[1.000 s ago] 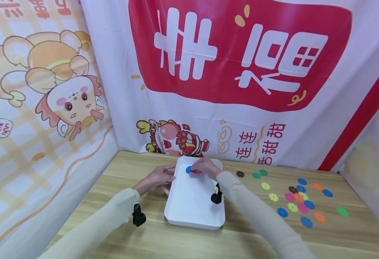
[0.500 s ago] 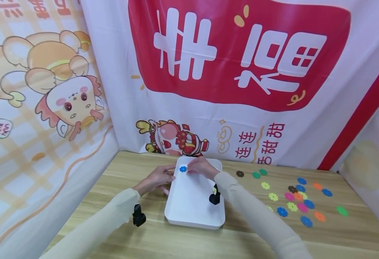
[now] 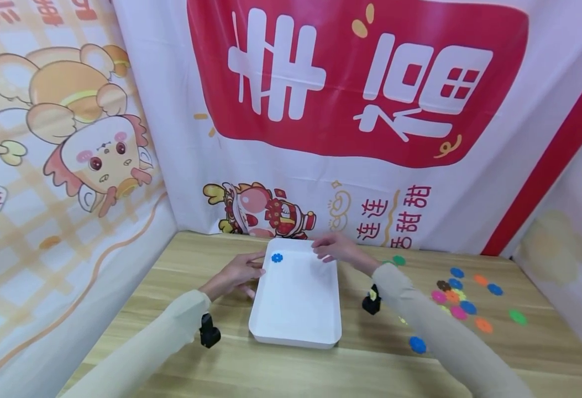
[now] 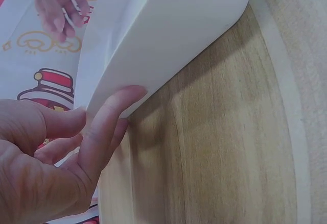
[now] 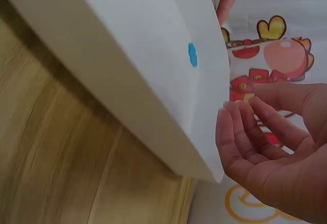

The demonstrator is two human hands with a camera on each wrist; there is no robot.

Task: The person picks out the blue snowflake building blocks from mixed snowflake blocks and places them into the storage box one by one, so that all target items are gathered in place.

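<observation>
Blue flower-shaped piece (image 3: 277, 257) lies flat inside a white tray (image 3: 295, 318), near its far left corner, with neither hand touching it. A person's left hand (image 3: 238, 272) rests fairly straight fingers against the tray's outer wall, while the right hand (image 3: 340, 249), fingers loosely bent and nothing visible in them, is at the far right corner. Work looks barely begun: one piece is in the tray, and loose pieces (image 3: 458, 312) in several colours lie scattered on the wooden table (image 3: 231, 376) to the right, some overlapping. The right sleeve (image 3: 445, 337) crosses that spread, hiding part of it in the head view, and the tray's raised wall stands between. Behind hangs a red-and-white banner (image 3: 360, 72)
</observation>
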